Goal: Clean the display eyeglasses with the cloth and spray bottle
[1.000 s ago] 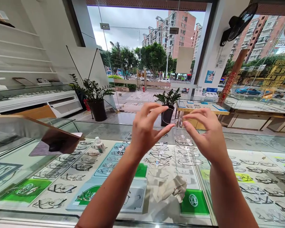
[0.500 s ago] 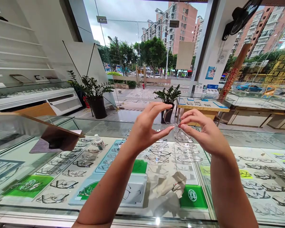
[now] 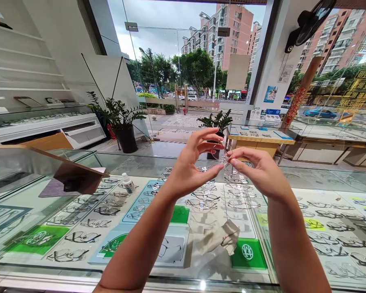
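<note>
A thin-rimmed pair of eyeglasses (image 3: 225, 159) is held up over the glass display counter, its fine frame partly lost against the background. My right hand (image 3: 259, 169) pinches the frame between thumb and fingertips. On the other side, my left hand (image 3: 190, 169) has its thumb and fingers spread apart around the near part of the glasses; whether a fingertip touches them is hard to see. Below lies a crumpled beige cloth (image 3: 221, 238) on the counter, beside a green card (image 3: 248, 253). A small white bottle (image 3: 128, 184) stands farther left.
Rows of eyeglasses (image 3: 203, 202) lie in the glass counter (image 3: 225, 278). A white box with a glasses picture (image 3: 171, 249) is near the front. A brown panel (image 3: 76, 173) juts in from the left. Beyond are potted plants (image 3: 124, 132) and glass doors.
The left fingers have spread, with the thumb dropping a little lower. The right hand has shifted slightly left with the eyeglasses, whose angle has turned. The cloth and bottle have stayed put.
</note>
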The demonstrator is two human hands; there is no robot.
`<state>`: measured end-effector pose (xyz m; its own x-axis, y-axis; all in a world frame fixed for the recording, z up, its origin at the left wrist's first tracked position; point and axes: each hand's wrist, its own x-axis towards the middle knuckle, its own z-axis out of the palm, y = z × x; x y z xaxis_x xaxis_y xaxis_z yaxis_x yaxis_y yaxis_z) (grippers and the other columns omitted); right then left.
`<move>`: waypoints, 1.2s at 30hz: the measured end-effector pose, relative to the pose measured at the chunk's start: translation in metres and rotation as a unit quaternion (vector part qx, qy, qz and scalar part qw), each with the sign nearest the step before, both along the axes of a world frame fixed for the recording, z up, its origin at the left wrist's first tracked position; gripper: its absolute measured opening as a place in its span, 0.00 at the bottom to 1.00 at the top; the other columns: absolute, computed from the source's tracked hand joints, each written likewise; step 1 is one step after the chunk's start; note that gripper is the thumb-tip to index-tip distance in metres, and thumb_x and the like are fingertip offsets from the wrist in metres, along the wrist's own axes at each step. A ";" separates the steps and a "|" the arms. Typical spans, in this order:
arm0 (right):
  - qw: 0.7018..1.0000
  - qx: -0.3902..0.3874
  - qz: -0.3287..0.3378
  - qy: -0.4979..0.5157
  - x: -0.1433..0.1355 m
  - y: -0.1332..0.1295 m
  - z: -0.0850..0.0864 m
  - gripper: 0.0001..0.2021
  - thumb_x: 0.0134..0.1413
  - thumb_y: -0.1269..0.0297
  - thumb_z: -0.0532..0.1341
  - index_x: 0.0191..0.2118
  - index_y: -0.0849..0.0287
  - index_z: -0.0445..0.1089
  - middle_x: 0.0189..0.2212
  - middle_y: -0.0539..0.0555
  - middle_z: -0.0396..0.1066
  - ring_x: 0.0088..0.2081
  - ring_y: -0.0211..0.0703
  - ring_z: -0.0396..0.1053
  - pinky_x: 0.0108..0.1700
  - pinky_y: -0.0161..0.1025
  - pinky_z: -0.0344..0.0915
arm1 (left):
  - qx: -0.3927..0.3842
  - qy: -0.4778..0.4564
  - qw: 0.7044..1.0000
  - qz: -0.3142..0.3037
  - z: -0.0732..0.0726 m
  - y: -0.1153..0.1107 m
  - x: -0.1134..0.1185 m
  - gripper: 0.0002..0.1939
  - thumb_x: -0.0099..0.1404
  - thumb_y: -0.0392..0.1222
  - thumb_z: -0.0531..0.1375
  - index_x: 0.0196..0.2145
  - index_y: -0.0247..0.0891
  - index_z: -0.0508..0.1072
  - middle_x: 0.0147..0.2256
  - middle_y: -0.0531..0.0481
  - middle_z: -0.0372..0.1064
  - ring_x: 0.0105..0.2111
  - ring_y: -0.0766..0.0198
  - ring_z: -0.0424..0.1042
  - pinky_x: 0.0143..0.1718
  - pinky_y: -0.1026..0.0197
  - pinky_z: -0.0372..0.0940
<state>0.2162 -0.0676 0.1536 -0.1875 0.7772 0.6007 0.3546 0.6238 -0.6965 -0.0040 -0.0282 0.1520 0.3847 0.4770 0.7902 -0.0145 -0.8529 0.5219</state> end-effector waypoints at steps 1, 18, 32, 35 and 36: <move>1.000 0.007 -0.004 0.008 0.000 0.001 -0.001 0.08 0.63 0.56 0.67 0.38 0.54 0.79 0.46 0.56 0.82 0.52 0.52 0.77 0.59 0.56 0.70 | -0.008 -0.002 1.000 -0.003 0.000 0.000 0.000 0.39 0.62 0.42 0.69 0.67 0.51 0.60 0.60 0.41 0.70 0.57 0.52 0.75 0.58 0.47 0.73; 0.977 0.073 -0.019 0.201 -0.009 0.018 -0.009 0.08 0.59 0.54 0.70 0.39 0.51 0.78 0.50 0.55 0.81 0.51 0.50 0.79 0.58 0.57 0.75 | -0.404 -0.083 0.896 -0.165 -0.026 0.052 0.016 0.25 0.70 0.63 0.60 0.55 0.44 0.78 0.64 0.40 0.71 0.63 0.45 0.72 0.64 0.39 0.69; 0.976 0.006 0.018 0.218 -0.013 0.024 -0.014 0.08 0.58 0.55 0.70 0.40 0.51 0.80 0.47 0.55 0.82 0.50 0.49 0.78 0.56 0.55 0.74 | -0.400 -0.140 0.885 -0.194 -0.014 0.039 0.017 0.30 0.69 0.68 0.55 0.55 0.45 0.77 0.65 0.44 0.70 0.66 0.46 0.69 0.65 0.39 0.66; 0.977 -0.008 0.018 0.211 -0.015 0.026 -0.015 0.07 0.57 0.56 0.71 0.37 0.53 0.79 0.51 0.56 0.81 0.53 0.48 0.77 0.58 0.54 0.73 | -0.349 -0.129 0.913 -0.166 -0.015 0.036 0.017 0.29 0.68 0.69 0.55 0.52 0.48 0.79 0.64 0.48 0.71 0.68 0.48 0.66 0.66 0.39 0.64; 0.978 -0.012 0.019 0.208 -0.016 0.027 -0.015 0.07 0.57 0.57 0.71 0.35 0.53 0.79 0.53 0.56 0.80 0.54 0.48 0.76 0.58 0.54 0.72 | -0.326 -0.125 0.925 -0.151 -0.015 0.035 0.017 0.28 0.69 0.70 0.54 0.51 0.49 0.79 0.64 0.49 0.71 0.68 0.49 0.65 0.66 0.40 0.64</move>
